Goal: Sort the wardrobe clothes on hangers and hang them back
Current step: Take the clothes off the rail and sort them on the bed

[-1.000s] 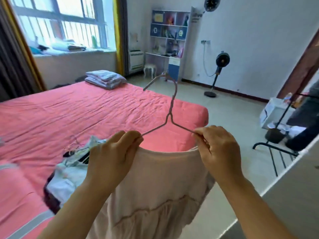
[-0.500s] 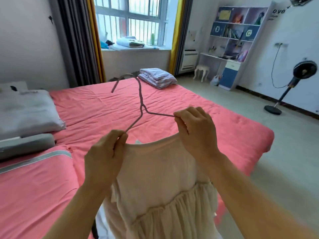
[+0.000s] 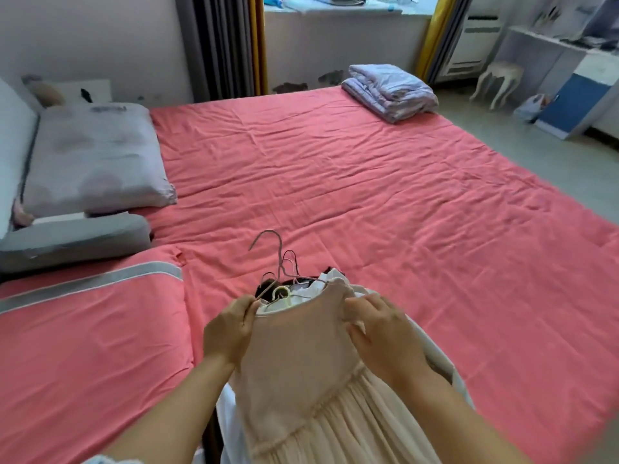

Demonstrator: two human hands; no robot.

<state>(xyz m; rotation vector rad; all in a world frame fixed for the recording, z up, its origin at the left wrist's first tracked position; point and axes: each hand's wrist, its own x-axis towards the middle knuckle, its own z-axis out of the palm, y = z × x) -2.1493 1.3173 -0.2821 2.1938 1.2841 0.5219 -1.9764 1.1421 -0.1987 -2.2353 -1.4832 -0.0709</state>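
Note:
A cream dress [image 3: 301,373] with a gathered skirt hangs on a thin wire hanger [image 3: 278,259] over the near edge of the bed. My left hand [image 3: 227,329] grips the dress's left shoulder together with the hanger's arm. My right hand [image 3: 378,326] holds the right shoulder, fingers curled into the fabric. Under the dress lies a pile of other clothes on hangers [image 3: 294,289], white and dark pieces, mostly hidden.
The bed with its pink sheet [image 3: 368,195] fills the view. Grey pillows [image 3: 90,162] lie at the left, and a folded lilac blanket [image 3: 388,88] sits at the far corner. A white stool [image 3: 499,78] and a shelf unit [image 3: 569,78] stand at the right.
The view has turned left and down towards the bed. Both hands have lowered the dress on its hanger down over the clothes pile.

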